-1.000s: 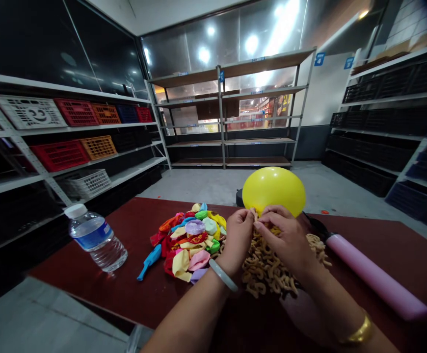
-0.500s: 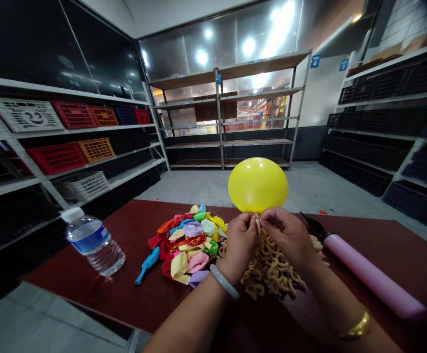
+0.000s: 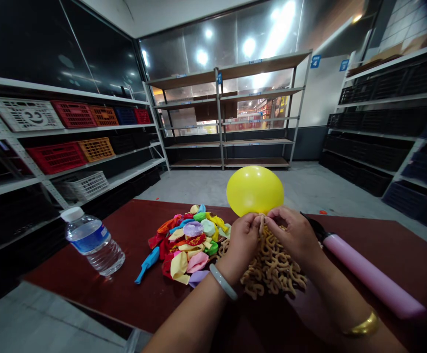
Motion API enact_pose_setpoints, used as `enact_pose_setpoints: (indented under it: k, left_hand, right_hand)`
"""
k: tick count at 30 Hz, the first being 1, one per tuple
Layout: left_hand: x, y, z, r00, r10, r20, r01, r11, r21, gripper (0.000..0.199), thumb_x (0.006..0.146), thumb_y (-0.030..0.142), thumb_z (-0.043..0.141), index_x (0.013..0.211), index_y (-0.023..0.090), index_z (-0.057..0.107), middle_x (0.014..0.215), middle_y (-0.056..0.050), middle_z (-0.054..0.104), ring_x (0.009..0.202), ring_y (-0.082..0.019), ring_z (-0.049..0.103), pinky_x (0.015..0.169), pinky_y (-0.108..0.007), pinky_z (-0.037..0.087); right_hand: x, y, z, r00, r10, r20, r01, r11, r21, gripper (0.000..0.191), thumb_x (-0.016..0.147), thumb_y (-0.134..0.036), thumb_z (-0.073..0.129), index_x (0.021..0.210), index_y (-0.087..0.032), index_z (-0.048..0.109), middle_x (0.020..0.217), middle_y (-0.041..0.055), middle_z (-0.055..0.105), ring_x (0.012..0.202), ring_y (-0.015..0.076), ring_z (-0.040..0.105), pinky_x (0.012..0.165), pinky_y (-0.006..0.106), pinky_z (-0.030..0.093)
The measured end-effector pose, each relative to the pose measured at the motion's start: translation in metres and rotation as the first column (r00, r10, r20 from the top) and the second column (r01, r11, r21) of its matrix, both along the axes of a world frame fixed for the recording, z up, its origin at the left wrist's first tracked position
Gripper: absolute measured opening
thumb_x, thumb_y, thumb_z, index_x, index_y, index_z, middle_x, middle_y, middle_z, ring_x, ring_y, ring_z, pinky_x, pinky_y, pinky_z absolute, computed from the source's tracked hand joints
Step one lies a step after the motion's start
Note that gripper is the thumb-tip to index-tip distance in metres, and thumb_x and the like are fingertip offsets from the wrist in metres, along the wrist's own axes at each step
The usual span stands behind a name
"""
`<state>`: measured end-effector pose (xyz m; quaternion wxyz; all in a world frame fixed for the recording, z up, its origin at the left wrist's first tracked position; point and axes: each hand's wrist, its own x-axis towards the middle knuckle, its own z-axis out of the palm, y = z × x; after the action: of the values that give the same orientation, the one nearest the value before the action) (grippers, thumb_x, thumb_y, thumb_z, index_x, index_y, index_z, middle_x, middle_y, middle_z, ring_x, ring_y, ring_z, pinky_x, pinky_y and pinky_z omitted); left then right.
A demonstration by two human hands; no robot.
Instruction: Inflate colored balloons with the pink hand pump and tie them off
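Glare from ceiling lights whitens the glass (image 3: 243,54) ahead of me, while the left shelves (image 3: 18,127) sink into shadow. Wide-angle stretch bends the edges; the dark right corner seems slightly blurred.

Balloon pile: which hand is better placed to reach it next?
Left, I'd judge: the left hand is nearer the pile, while the right hand sits beyond it. Both hands' fingers are at the neck of the yellow balloon.
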<state>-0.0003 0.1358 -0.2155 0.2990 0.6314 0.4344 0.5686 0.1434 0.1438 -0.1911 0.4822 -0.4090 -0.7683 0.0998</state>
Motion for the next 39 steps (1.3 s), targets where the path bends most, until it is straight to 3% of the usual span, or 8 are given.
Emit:
enact_pose_setpoints:
  k: [4, 8, 13, 19, 22, 27, 35, 39]
  left_hand:
    - [-0.0012, -0.0005, 0.0007, 0.999, -0.027, -0.030, 0.028, 0.999, 0.023, 0.026, 0.091, 0.035, 0.050, 0.078, 0.018, 0.066, 0.077, -0.003, 0.064, 0.072, -0.016, 0.055, 0.069, -0.025, 0.041]
    - [-0.0029, -0.0005, 0.0017, 0.998, -0.025, -0.064, 0.027, 0.999, 0.038, 0.027, 0.091, 0.036, 0.050, 0.079, 0.018, 0.067, 0.075, -0.003, 0.064, 0.071, -0.016, 0.055, 0.068, -0.025, 0.042]
    - [-0.0020, -0.0004, 0.0026, 0.998, -0.021, -0.058, 0.023, 1.000, 0.021, 0.024, 0.089, 0.033, 0.053, 0.078, 0.017, 0.068, 0.076, -0.003, 0.066, 0.071, -0.016, 0.056, 0.068, -0.025, 0.042]
    - [-0.0023, 0.0012, 0.0008, 0.999, -0.009, 0.042, 0.011, 0.999, -0.048, 0.021, 0.087, 0.031, 0.055, 0.084, 0.017, 0.071, 0.079, -0.003, 0.068, 0.076, -0.017, 0.060, 0.072, -0.026, 0.045]
    - [-0.0022, 0.0007, 0.0004, 0.999, -0.012, 0.041, 0.014, 0.998, -0.054, 0.023, 0.087, 0.033, 0.055, 0.080, 0.016, 0.071, 0.075, -0.003, 0.067, 0.072, -0.016, 0.058, 0.069, -0.025, 0.044]
    - [-0.0012, -0.0031, 0.0008, 1.000, -0.015, 0.006, 0.015, 0.999, -0.030, 0.026, 0.088, 0.035, 0.055, 0.078, 0.017, 0.070, 0.074, -0.003, 0.066, 0.070, -0.015, 0.056, 0.066, -0.024, 0.042]
    - [0.0008, -0.0018, -0.0036, 0.999, 0.030, -0.021, -0.030, 1.000, 0.007, 0.021, 0.088, 0.030, 0.055, 0.078, 0.018, 0.067, 0.078, -0.003, 0.068, 0.072, -0.016, 0.058, 0.069, -0.025, 0.043]
    - [0.0008, -0.0014, -0.0041, 0.999, 0.034, -0.028, -0.033, 0.999, 0.015, 0.017, 0.088, 0.026, 0.054, 0.080, 0.018, 0.068, 0.080, -0.004, 0.068, 0.074, -0.016, 0.059, 0.070, -0.025, 0.043]
  right_hand:
    - [0.0004, 0.0021, -0.0022, 0.999, -0.042, -0.022, 0.043, 0.999, 0.016, 0.008, 0.084, -0.029, 0.058, 0.080, -0.022, 0.056, 0.079, 0.0037, 0.062, 0.075, 0.0190, 0.058, 0.071, 0.033, 0.045]
    - [0.0019, 0.0038, -0.0027, 0.996, 0.025, -0.080, -0.030, 0.997, -0.065, 0.009, 0.085, -0.031, 0.058, 0.086, -0.022, 0.060, 0.087, 0.0048, 0.064, 0.081, 0.0194, 0.061, 0.075, 0.033, 0.048]
    - [0.0010, 0.0001, 0.0007, 0.996, 0.020, -0.086, -0.031, 0.991, -0.129, 0.012, 0.084, -0.032, 0.058, 0.079, -0.022, 0.060, 0.081, 0.0033, 0.062, 0.074, 0.0176, 0.058, 0.068, 0.031, 0.047]
    - [0.0023, 0.0003, 0.0029, 0.990, 0.134, -0.048, -0.135, 0.990, -0.030, 0.013, 0.088, -0.031, 0.056, 0.083, -0.024, 0.065, 0.089, 0.0038, 0.065, 0.086, 0.0193, 0.059, 0.079, 0.034, 0.046]
    - [0.0031, 0.0022, 0.0025, 0.980, 0.172, -0.100, -0.178, 0.982, -0.059, 0.012, 0.088, -0.031, 0.057, 0.083, -0.023, 0.064, 0.088, 0.0032, 0.065, 0.086, 0.0189, 0.059, 0.079, 0.034, 0.046]
    - [0.0024, 0.0044, -0.0030, 0.966, 0.130, -0.225, -0.179, 0.961, -0.210, 0.013, 0.082, -0.034, 0.064, 0.087, -0.022, 0.063, 0.085, 0.0023, 0.063, 0.078, 0.0175, 0.058, 0.071, 0.032, 0.047]
    - [0.0020, 0.0034, -0.0051, 0.985, 0.089, -0.151, -0.106, 0.988, -0.109, 0.010, 0.082, -0.032, 0.064, 0.079, -0.023, 0.064, 0.083, 0.0021, 0.063, 0.084, 0.0189, 0.058, 0.075, 0.033, 0.044]
    - [0.0011, 0.0013, -0.0026, 0.985, 0.049, -0.165, -0.077, 0.982, -0.170, 0.013, 0.081, -0.034, 0.065, 0.077, -0.021, 0.064, 0.082, 0.0025, 0.064, 0.081, 0.0186, 0.059, 0.073, 0.033, 0.045]
